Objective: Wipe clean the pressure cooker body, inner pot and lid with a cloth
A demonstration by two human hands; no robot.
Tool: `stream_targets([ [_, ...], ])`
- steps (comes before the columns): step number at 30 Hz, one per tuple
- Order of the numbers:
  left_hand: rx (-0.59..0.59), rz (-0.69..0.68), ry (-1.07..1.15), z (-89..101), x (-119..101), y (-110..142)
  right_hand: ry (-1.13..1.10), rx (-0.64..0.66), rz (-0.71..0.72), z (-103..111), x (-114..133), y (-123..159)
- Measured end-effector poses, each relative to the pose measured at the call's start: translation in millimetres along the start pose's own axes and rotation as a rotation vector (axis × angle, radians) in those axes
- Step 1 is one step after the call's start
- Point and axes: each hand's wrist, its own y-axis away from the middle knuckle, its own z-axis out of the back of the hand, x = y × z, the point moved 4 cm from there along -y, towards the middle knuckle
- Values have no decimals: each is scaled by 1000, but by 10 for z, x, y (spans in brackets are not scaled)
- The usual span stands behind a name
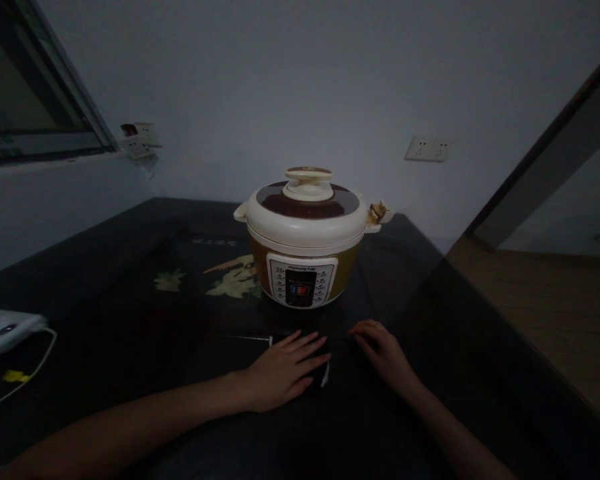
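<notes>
bare forearms (180, 413) closest, left hand (280, 373) palm-down, fingers a bit spread on some flat dark thing (321, 372), near side of the cooker (305, 237). right hand (389, 355)'s curled just to its right, can't tell if pinching. looks laid flat already, can't tell what's left. pale edges, too dim for more.

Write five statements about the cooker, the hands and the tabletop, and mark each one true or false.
1. The lid sits on the cooker. True.
2. The left hand is spread over a dark item with white edges. True.
3. The right hand grips the cooker's side handle. False: the right hand is low at the table, apart from the cooker.
4. The white device with a cord is right of the cooker. False: the white device is at the far left.
5. Leaf pictures decorate the table left of the cooker. True.
</notes>
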Motion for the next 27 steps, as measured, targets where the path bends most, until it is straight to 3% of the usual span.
stream_targets([
  [4, 27, -1, -7, 1, 19, -58, -16, 16, -17, 3, 33, 3],
  [13, -39, -18, -12, -10, -7, -63, 19, 31, -48, -46, 17, 24],
  [19, -13, -37, -136, -19, 34, -110, 22, 29, -46, -81, -24, 24],
  [27, -202, -118, -319, -254, 298, -184, 106, 92, 52, -84, -157, -39],
])
